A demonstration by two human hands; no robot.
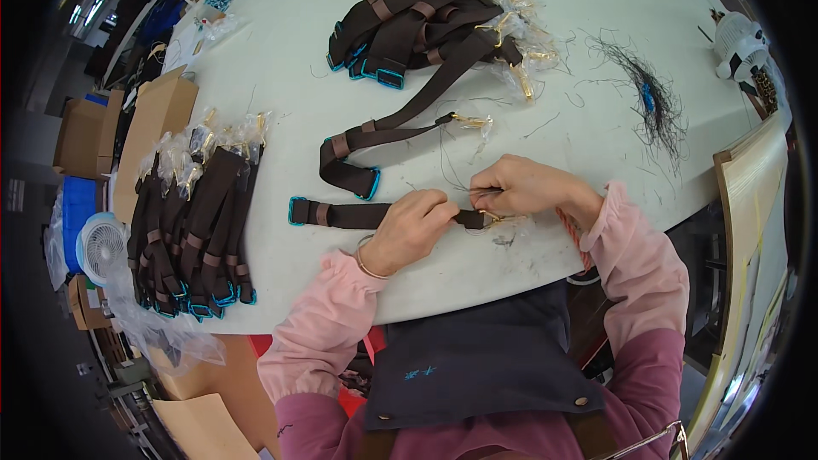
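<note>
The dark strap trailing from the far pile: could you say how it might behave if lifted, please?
The strap would probably flop, since it bends and doubles back. The gold hook on its thin end may dangle. Lifting might tug the pile, which it touches.

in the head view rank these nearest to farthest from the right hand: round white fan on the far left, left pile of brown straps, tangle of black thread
From the right hand:
1. Tangle of black thread, up and to its right.
2. Left pile of brown straps, well to its left.
3. Round white fan, far left, past that pile.
</note>
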